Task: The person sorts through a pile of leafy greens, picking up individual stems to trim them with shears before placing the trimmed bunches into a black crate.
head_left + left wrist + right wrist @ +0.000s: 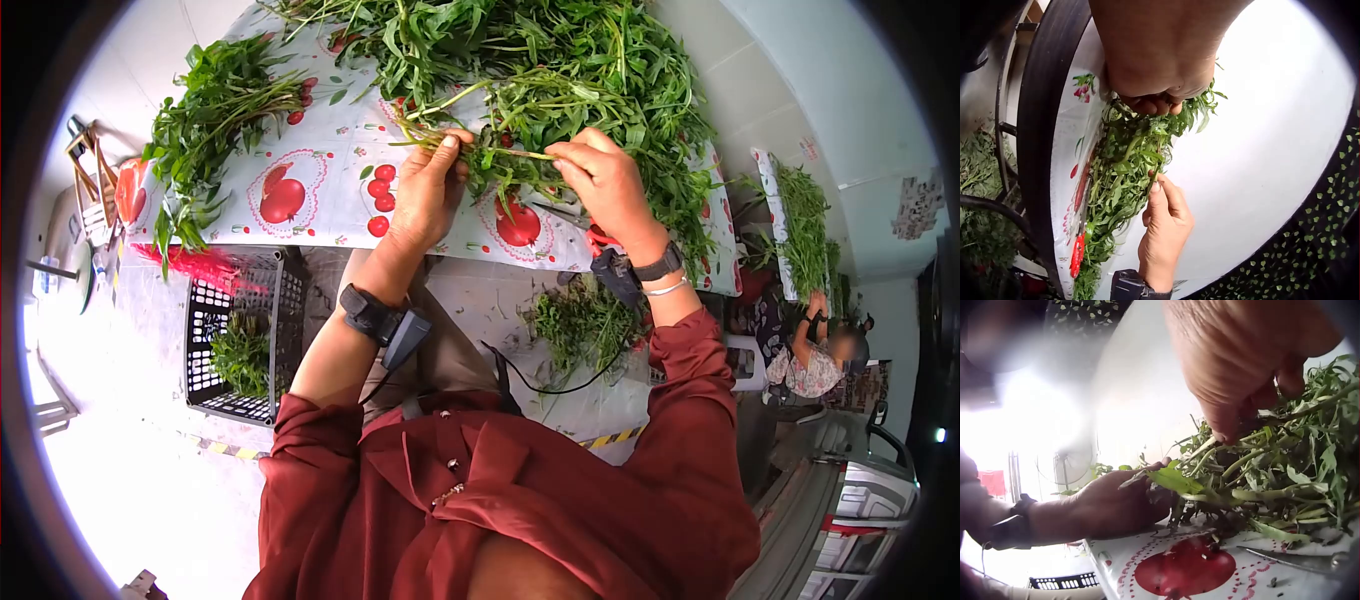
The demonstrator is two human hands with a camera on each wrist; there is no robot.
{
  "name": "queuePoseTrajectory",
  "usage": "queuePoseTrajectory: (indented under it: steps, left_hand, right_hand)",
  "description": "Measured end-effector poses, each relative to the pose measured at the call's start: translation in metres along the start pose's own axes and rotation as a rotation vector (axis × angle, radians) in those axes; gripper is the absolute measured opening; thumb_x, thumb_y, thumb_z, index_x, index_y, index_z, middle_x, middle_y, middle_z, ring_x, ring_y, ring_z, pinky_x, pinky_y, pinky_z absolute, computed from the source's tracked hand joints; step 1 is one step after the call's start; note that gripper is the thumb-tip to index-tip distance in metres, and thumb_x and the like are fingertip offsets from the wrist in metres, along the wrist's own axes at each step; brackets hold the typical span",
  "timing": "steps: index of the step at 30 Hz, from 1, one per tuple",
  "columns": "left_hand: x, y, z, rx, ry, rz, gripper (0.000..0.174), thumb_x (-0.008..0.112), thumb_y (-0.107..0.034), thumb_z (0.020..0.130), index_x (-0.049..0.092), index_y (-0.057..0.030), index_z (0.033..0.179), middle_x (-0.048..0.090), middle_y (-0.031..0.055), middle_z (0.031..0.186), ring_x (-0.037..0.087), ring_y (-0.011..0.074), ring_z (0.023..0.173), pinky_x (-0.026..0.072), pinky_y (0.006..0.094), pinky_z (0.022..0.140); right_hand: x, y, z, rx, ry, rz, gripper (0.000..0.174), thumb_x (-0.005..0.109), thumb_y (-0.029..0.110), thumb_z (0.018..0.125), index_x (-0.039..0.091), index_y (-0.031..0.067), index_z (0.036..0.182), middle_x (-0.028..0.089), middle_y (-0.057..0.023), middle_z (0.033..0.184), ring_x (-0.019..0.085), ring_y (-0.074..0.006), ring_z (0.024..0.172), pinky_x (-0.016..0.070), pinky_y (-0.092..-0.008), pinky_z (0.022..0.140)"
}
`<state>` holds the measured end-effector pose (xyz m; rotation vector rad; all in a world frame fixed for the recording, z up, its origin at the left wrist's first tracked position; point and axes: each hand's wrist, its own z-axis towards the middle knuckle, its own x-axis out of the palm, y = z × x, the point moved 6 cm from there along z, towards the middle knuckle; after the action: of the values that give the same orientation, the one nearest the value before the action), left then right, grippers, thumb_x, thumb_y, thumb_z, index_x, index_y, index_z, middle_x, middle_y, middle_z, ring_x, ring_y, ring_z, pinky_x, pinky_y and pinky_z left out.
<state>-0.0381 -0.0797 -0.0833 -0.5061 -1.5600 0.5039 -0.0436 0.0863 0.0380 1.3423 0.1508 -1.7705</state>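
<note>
My left hand (428, 195) grips a small bundle of leafy green stems (412, 128) near their cut ends, thumb on top. To its right, my right hand (607, 190) pinches one thin stem (527, 154) between thumb and fingers; the stem stretches toward the left hand. Both hands are over the near side of a big heap of leafy greens (610, 70). Below the right hand lies a pair of scissors with red handles (1077, 256), its blade (1291, 559) flat on the fruit-printed tablecloth (345, 215).
A separate bunch of greens (215, 125) lies on the table's left side, leaves over the edge. Below stands a black plastic crate (285, 330) with greens inside. More greens (580, 325) lie under the table. Another person (812, 368) sits at a further table to the right.
</note>
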Motion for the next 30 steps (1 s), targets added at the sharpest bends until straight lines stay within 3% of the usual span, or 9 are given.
queuePoseTrajectory:
  steps: [7,13,17,21,22,25,26,28,30]
  left_hand:
    - [0.003,-0.002,-0.002,0.016,-0.039,-0.030,0.011,0.053,-0.018,0.090,0.061,-0.0102,0.090,0.047,-0.0081,0.072,0.040,0.0024,0.059,0.0346,0.0145,0.051]
    - [0.003,-0.003,-0.001,0.025,-0.019,-0.045,0.011,0.053,-0.016,0.090,0.061,-0.0093,0.091,0.050,-0.0073,0.077,0.040,0.0028,0.063,0.0363,0.0151,0.059]
    - [0.000,0.000,0.003,0.041,0.007,-0.035,0.011,0.054,-0.019,0.090,0.059,-0.0102,0.092,0.049,-0.0069,0.078,0.042,0.0035,0.065,0.0378,0.0161,0.059]
    - [0.001,0.000,0.002,0.052,0.007,-0.064,0.011,0.053,-0.016,0.090,0.061,-0.0082,0.091,0.051,-0.0066,0.079,0.040,0.0034,0.065,0.0371,0.0156,0.062]
    - [0.001,0.000,0.002,0.046,0.003,-0.054,0.011,0.054,-0.016,0.090,0.061,-0.0080,0.091,0.051,-0.0067,0.079,0.040,0.0034,0.065,0.0372,0.0157,0.062]
    - [0.000,-0.001,0.002,0.037,-0.006,-0.031,0.011,0.054,-0.016,0.089,0.061,-0.0079,0.091,0.050,-0.0069,0.079,0.041,0.0035,0.066,0.0374,0.0158,0.062]
    - [0.000,0.000,0.002,0.031,-0.004,-0.040,0.011,0.055,-0.017,0.089,0.062,-0.0082,0.091,0.050,-0.0069,0.078,0.041,0.0034,0.066,0.0374,0.0157,0.062]
    - [0.001,0.000,0.002,0.025,0.001,-0.046,0.011,0.055,-0.017,0.089,0.062,-0.0084,0.091,0.050,-0.0070,0.078,0.041,0.0034,0.065,0.0374,0.0156,0.062]
    - [0.001,-0.001,0.001,0.028,0.002,-0.019,0.011,0.055,-0.017,0.089,0.062,-0.0092,0.091,0.050,-0.0074,0.076,0.041,0.0029,0.065,0.0377,0.0154,0.062]
  right_hand:
    - [-0.034,-0.038,-0.017,0.100,-0.165,-0.110,0.008,0.059,0.006,0.078,0.063,0.0014,0.083,0.057,-0.0101,0.073,0.057,-0.0224,0.064,0.0442,-0.0292,0.058]
    - [-0.087,-0.082,-0.065,0.408,-0.332,-0.016,0.021,0.057,0.014,0.086,0.056,-0.0029,0.072,0.052,-0.0019,0.065,0.046,-0.0088,0.061,0.0381,-0.0249,0.057]
    - [-0.129,-0.096,-0.118,0.435,-0.432,-0.370,0.030,0.061,0.012,0.080,0.043,-0.0038,0.062,0.040,-0.0106,0.059,0.035,-0.0184,0.051,0.0346,-0.0325,0.053]
    - [-0.156,-0.092,-0.163,0.336,-0.470,-0.829,0.012,0.062,0.009,0.075,0.056,-0.0002,0.080,0.053,-0.0095,0.069,0.054,-0.0223,0.064,0.0420,-0.0328,0.060]
    - [-0.157,-0.077,-0.166,0.181,-0.512,-1.052,0.017,0.062,0.008,0.074,0.060,0.0017,0.090,0.058,-0.0090,0.074,0.059,-0.0229,0.070,0.0445,-0.0327,0.063]
    - [-0.161,-0.084,-0.178,0.269,-0.427,-1.077,0.034,0.061,0.004,0.074,0.058,0.0051,0.108,0.063,-0.0083,0.082,0.061,-0.0214,0.078,0.0467,-0.0305,0.068]
    - [-0.162,-0.085,-0.178,0.271,-0.428,-1.078,0.034,0.061,0.004,0.074,0.058,0.0051,0.108,0.063,-0.0083,0.082,0.061,-0.0214,0.078,0.0467,-0.0305,0.068]
    - [-0.151,-0.122,-0.181,0.900,-0.313,-0.251,0.034,0.059,0.000,0.076,0.058,0.0039,0.109,0.064,-0.0066,0.085,0.060,-0.0171,0.076,0.0467,-0.0279,0.066]
    - [-0.129,-0.121,-0.160,0.815,-0.305,-0.039,0.031,0.058,0.001,0.078,0.058,0.0040,0.109,0.064,-0.0053,0.086,0.060,-0.0143,0.076,0.0462,-0.0255,0.065]
